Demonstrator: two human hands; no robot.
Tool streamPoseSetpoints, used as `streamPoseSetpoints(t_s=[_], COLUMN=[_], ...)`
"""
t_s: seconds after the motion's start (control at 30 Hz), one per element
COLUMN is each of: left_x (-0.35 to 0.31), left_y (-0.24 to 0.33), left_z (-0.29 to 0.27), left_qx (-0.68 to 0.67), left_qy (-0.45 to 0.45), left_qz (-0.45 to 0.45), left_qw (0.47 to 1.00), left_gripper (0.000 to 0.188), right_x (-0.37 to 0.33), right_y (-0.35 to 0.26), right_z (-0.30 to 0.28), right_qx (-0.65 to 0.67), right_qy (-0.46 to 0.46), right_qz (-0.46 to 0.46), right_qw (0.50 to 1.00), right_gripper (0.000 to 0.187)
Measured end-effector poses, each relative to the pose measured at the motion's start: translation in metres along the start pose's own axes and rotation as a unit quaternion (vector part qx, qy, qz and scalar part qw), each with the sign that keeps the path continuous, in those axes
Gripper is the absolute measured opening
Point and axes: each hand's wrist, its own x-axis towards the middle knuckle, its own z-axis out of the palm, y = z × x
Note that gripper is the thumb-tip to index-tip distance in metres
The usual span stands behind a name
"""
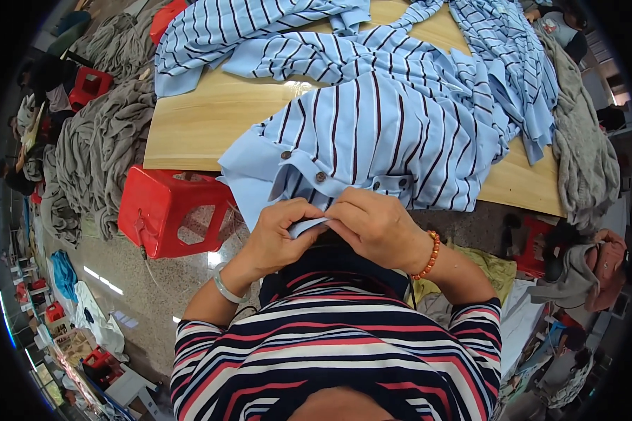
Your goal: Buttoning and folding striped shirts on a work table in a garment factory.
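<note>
A light blue knit garment (372,133) with dark and white stripes lies over the near edge of the table, its plain blue band with dark buttons toward me. My left hand (281,235), a pale bangle on its wrist, is closed on a folded plain blue edge of this garment. Close beside it, my right hand (372,224), with a beaded bracelet, pinches the same edge between thumb and fingers. The fingertips of both hands almost meet, and what lies right between them is partly hidden.
More striped blue garments (260,31) cover the far part of the wooden table (182,130). A red plastic stool (147,214) stands by its left corner. Grey knit pieces lie in a pile (102,151) at left, and a grey cloth (586,140) hangs at right.
</note>
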Motion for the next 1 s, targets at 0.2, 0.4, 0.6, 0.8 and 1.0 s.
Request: streamPoseSetpoints(t_s=[0.2, 0.4, 0.6, 0.8, 1.0], left_x=[0.005, 0.016, 0.036, 0.021, 0.01], left_y=[-0.023, -0.036, -0.025, -0.008, -0.027], left_z=[0.007, -0.008, 0.006, 0.005, 0.009], left_qx=[0.075, -0.379, -0.245, 0.038, -0.145], left_qy=[-0.006, -0.082, 0.136, 0.081, 0.136], left_qz=[-0.011, -0.123, -0.158, -0.027, -0.026], left_qw=[0.997, 0.913, 0.947, 0.996, 0.98], left_gripper=[0.022, 0.037, 0.02, 0.014, 0.026], right_x=[-0.006, 0.002, 0.003, -0.004, -0.002], right_y=[0.004, 0.0, 0.005, 0.001, -0.004], right_z=[-0.002, -0.009, 0.0, -0.005, 0.008], right_qx=[-0.021, 0.02, 0.003, -0.058, -0.062], right_qy=[-0.081, -0.07, -0.04, 0.015, 0.093], right_qz=[-0.014, -0.009, -0.03, -0.039, -0.042], right_qw=[0.996, 0.997, 0.999, 0.997, 0.993], right_gripper=[0.013, 0.016, 0.015, 0.012, 0.012])
